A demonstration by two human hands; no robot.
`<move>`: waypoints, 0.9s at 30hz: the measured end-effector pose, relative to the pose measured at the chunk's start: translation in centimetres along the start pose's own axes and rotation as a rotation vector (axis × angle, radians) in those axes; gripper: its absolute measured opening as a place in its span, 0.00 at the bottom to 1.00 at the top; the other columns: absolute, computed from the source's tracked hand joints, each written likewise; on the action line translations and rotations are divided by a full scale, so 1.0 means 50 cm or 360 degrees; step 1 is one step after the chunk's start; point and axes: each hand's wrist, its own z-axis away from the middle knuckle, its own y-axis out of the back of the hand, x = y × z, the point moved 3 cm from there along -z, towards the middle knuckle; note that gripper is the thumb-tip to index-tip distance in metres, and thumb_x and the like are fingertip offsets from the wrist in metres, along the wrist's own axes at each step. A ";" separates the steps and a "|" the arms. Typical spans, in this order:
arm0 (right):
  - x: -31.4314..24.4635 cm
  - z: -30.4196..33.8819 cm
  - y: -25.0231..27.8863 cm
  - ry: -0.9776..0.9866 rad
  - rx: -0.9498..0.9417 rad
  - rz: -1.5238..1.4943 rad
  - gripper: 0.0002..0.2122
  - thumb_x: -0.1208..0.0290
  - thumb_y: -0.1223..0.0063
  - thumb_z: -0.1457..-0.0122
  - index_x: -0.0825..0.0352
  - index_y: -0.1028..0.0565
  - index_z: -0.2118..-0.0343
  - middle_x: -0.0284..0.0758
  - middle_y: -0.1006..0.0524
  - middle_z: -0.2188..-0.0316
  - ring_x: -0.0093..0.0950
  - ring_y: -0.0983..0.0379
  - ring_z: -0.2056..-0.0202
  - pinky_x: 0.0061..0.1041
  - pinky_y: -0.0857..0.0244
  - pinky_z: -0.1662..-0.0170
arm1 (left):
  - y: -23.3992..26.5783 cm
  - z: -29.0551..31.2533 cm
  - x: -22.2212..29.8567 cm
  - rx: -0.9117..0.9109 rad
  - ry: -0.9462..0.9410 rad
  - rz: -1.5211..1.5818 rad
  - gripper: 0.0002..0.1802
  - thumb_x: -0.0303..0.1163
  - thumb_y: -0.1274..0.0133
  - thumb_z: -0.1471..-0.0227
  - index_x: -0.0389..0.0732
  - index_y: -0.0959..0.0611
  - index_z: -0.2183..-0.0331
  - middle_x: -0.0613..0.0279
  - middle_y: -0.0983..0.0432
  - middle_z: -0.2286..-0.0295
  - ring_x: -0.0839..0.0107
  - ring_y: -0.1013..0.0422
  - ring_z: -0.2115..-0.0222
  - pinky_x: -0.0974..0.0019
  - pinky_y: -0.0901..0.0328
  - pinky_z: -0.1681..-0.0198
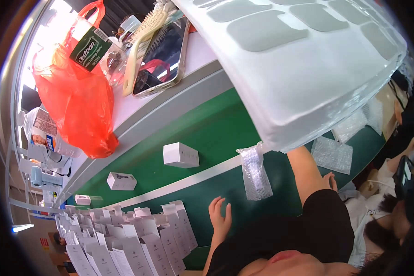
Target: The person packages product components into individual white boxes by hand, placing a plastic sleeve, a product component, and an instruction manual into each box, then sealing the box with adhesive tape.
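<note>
Near the white cartons on the left, the left hand is holding nothing, fingers parting loosely. Farther right, a bubble-wrap pouch is showing beside a large white block that is hiding the right hand, so I cannot tell its grip; far left, a red bag is covering part of a ledge.

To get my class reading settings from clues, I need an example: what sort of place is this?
Probably a factory packing line: many open white cartons stand massed together, a bubble-wrap pouch is in view, and what looks like a green conveyor belt runs alongside.
</note>
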 end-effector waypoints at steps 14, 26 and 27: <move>0.191 0.462 -0.618 0.0604 -0.1536 0.2574 0.17 0.77 0.52 0.54 0.66 0.30 0.58 0.40 0.33 0.52 0.39 0.37 0.52 0.35 0.44 0.49 | 0.093 -0.187 0.052 0.0833 0.0656 0.1004 0.46 0.30 0.43 0.58 0.37 0.53 0.44 0.43 0.44 0.52 0.59 0.42 0.52 0.62 0.46 0.49; 0.121 0.462 -0.734 0.0630 -0.1779 0.2679 0.12 0.76 0.54 0.53 0.70 0.29 0.64 0.38 0.27 0.62 0.37 0.32 0.60 0.32 0.40 0.56 | 0.205 -0.083 0.074 0.0011 0.0150 0.0218 0.26 0.44 0.51 0.55 0.35 0.27 0.58 0.51 0.30 0.64 0.54 0.34 0.65 0.62 0.41 0.58; 0.127 0.474 -0.727 0.0627 -0.1783 0.2675 0.12 0.76 0.54 0.53 0.70 0.29 0.64 0.38 0.27 0.62 0.37 0.32 0.60 0.32 0.40 0.56 | 0.208 -0.081 0.082 0.0015 0.0154 0.0216 0.26 0.44 0.51 0.55 0.35 0.27 0.58 0.51 0.30 0.64 0.54 0.34 0.65 0.62 0.41 0.58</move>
